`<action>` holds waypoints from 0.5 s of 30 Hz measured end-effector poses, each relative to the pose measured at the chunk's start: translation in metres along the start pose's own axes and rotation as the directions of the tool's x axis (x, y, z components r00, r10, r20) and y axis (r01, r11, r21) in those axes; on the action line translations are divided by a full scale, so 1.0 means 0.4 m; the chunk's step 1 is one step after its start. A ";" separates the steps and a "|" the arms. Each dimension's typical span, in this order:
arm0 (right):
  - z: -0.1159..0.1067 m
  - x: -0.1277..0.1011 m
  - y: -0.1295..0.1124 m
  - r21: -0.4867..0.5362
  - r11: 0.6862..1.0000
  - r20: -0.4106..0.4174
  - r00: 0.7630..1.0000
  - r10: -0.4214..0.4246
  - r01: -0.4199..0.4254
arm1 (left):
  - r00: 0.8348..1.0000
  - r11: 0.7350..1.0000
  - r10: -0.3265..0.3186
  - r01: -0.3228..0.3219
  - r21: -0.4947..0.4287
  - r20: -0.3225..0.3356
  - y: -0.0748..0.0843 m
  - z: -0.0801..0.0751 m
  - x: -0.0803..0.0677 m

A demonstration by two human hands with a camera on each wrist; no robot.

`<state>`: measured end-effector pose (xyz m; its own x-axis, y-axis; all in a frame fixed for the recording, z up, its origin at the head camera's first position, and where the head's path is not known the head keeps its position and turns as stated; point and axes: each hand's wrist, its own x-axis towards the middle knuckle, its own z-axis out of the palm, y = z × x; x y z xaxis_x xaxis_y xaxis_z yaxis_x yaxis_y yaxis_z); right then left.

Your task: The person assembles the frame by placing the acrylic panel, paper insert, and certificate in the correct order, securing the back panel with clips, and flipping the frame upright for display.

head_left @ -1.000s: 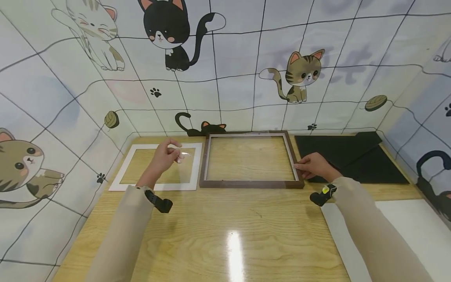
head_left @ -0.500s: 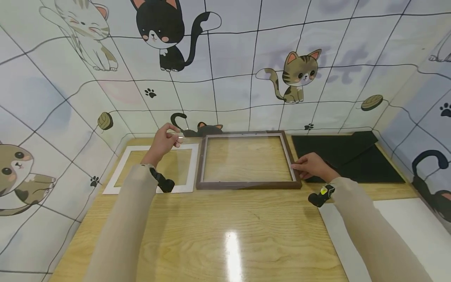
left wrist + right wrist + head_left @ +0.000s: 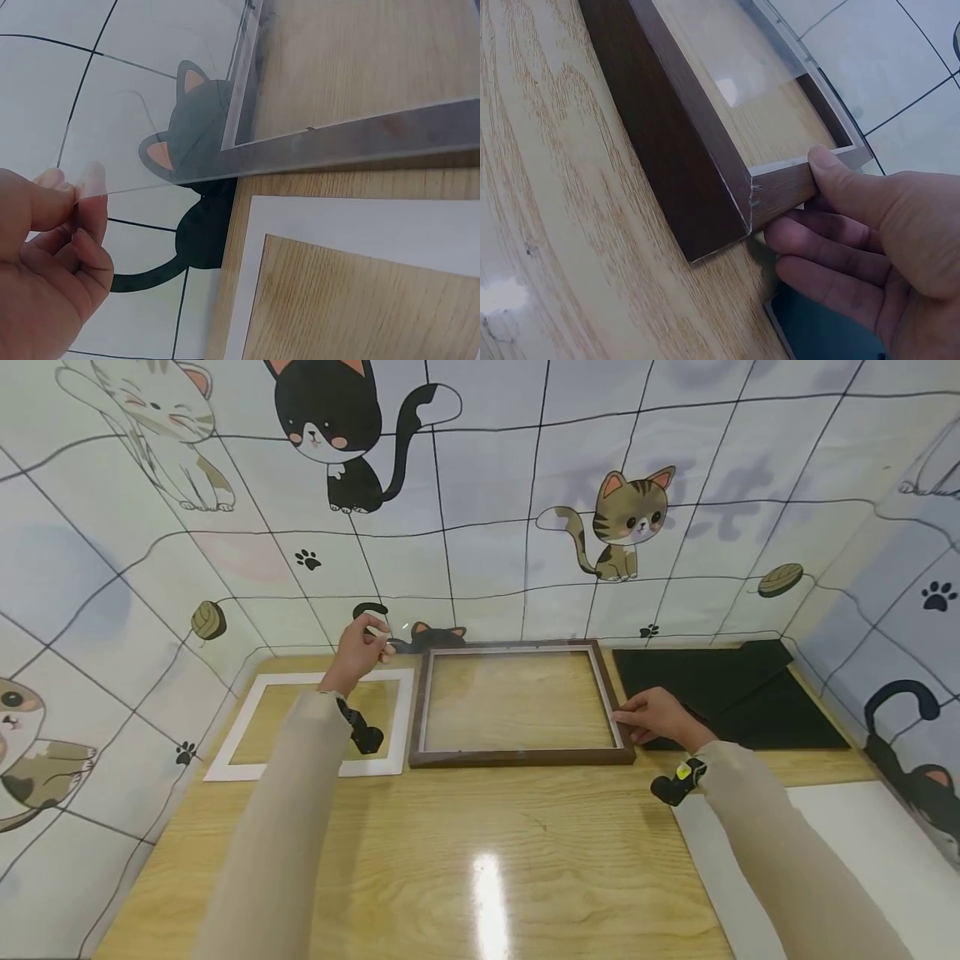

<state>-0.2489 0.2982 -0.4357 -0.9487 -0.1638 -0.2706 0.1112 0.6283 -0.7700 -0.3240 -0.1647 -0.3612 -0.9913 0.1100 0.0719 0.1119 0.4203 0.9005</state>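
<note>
– Farther back, toward the brown picture frame's (image 3: 521,757) far left corner, the left hand (image 3: 360,652) has been moved; a transparent sheet (image 3: 135,150) is pinched in it.
– And the right hand (image 3: 660,718)?
– By it the frame's right edge is pinched, just beside the black board (image 3: 720,693).
– Room?
– Little beside the white mat (image 3: 403,718); more surface (image 3: 420,860) is seen in front.
– Wrist views?
– At left, the sheet's edge is revealed over the frame; at right, a mitred corner.
</note>
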 end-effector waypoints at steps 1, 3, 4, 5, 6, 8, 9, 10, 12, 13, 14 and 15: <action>0.001 0.000 0.000 0.001 1.000 0.001 1.000 -0.003 0.003 | 1.000 1.000 0.001 -0.001 0.002 -0.006 -0.001 0.004 0.005; 0.003 -0.001 0.001 0.002 1.000 -0.005 1.000 -0.002 0.002 | 1.000 1.000 0.000 0.000 0.001 -0.010 -0.003 0.011 0.015; 0.003 -0.002 0.001 0.005 1.000 -0.007 1.000 -0.002 0.002 | 1.000 1.000 -0.003 0.003 -0.001 -0.011 -0.003 0.016 0.019; 0.004 -0.002 0.001 0.006 1.000 -0.010 1.000 0.000 0.000 | 1.000 1.000 -0.008 0.007 -0.006 -0.008 -0.003 0.021 0.022; 0.004 -0.003 0.001 0.002 1.000 -0.009 1.000 -0.006 0.006 | 1.000 1.000 -0.015 0.015 -0.009 -0.002 -0.003 0.026 0.025; 0.003 -0.004 0.001 0.000 1.000 -0.012 1.000 -0.008 0.008 | 1.000 1.000 -0.026 0.026 -0.011 0.013 -0.003 0.038 0.031; 0.003 -0.005 0.001 0.004 1.000 -0.015 1.000 -0.004 0.005 | 0.999 1.000 -0.028 0.028 -0.007 0.019 -0.002 0.044 0.033; 0.003 -0.006 0.002 0.003 1.000 -0.015 1.000 -0.007 0.007 | 0.999 1.000 -0.028 0.028 -0.003 0.023 -0.002 0.051 0.036; 0.002 -0.008 0.001 0.005 1.000 -0.013 1.000 -0.015 0.015 | 0.999 1.000 -0.025 0.025 0.010 0.035 -0.002 0.063 0.041; 0.002 -0.008 0.001 0.006 1.000 -0.015 1.000 -0.016 0.016 | 0.999 1.000 -0.025 0.025 0.010 0.038 -0.002 0.068 0.044; 0.001 -0.009 0.001 0.007 1.000 -0.016 1.000 -0.016 0.016 | 0.999 1.000 -0.024 0.024 0.010 0.042 -0.001 0.074 0.046; 0.001 -0.009 0.000 0.011 1.000 -0.017 1.000 -0.014 0.014 | 0.999 1.000 -0.027 0.027 0.005 0.045 -0.001 0.079 0.049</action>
<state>-0.2454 0.2986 -0.4350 -0.9551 -0.1594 -0.2497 0.1009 0.6174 -0.7802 -0.3412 -0.1342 -0.3736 -0.9899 0.1391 0.0282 0.0857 0.4278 0.8998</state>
